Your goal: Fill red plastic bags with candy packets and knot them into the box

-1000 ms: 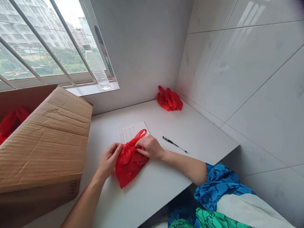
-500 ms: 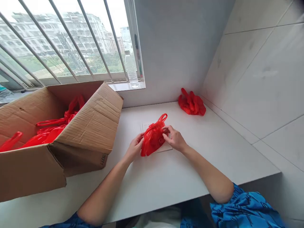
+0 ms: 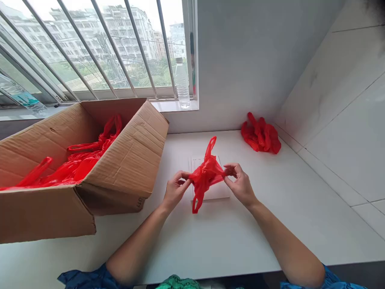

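Observation:
A red plastic bag (image 3: 207, 172) is stretched between my two hands, with one handle loop pointing away from me and another toward me. My left hand (image 3: 177, 188) pinches its left side between thumb and fingers. On the opposite side my right hand (image 3: 240, 184) pinches a corner of the same bag. A white flat piece (image 3: 215, 194), like a card or booklet, lies on the table beneath the bag and is partly covered by it.
On the left stands an open cardboard box (image 3: 123, 160) with several red plastic bags (image 3: 81, 166) inside. Another red bundle (image 3: 261, 134) lies by the wall on the white table (image 3: 180, 249). A clear bottle (image 3: 182, 84) stands on the windowsill; another bottle (image 3: 24, 96) leans at the far left.
Both hands now pinch opposite sides of the red bag and pull it wider; before, it was a rounded bundle between them. The view has shifted, so the box and bundle appear further right.

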`<state>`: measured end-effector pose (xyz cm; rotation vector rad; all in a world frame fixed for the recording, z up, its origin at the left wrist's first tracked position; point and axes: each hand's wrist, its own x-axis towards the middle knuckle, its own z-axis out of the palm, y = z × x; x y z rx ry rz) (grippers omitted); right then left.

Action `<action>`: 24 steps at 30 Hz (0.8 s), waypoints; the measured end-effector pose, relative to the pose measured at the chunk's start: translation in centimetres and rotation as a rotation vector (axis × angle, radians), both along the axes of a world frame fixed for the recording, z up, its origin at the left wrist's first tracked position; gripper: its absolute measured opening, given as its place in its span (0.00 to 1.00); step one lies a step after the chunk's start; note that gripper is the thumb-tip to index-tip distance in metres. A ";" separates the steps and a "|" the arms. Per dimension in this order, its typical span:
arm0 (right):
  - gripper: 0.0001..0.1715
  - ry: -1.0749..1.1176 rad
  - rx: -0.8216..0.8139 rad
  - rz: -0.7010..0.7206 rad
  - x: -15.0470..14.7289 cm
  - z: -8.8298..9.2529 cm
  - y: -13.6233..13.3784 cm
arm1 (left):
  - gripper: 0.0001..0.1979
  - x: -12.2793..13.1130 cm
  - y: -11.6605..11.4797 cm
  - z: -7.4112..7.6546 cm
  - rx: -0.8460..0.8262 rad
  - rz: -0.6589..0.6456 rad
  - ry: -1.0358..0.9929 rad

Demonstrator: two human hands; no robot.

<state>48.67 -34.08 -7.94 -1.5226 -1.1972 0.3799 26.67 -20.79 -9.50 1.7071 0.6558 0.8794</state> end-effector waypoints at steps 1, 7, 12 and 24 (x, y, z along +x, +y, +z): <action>0.17 -0.048 -0.058 0.038 0.3 0.0 -0.1 | 0.11 -0.2 0.2 0.1 0.049 -0.033 0.040; 0.19 -0.115 -0.344 0.250 0.4 0.6 -0.7 | 0.14 -0.7 -0.4 1.1 0.076 -0.358 0.132; 0.27 0.338 -0.355 0.433 -1.6 1.2 -0.6 | 0.13 0.0 -3.4 1.7 0.068 -0.507 0.109; 0.19 1.334 -0.246 0.220 -0.8 -2.4 0.7 | 0.16 0.6 -2.6 0.3 -0.177 -0.155 0.196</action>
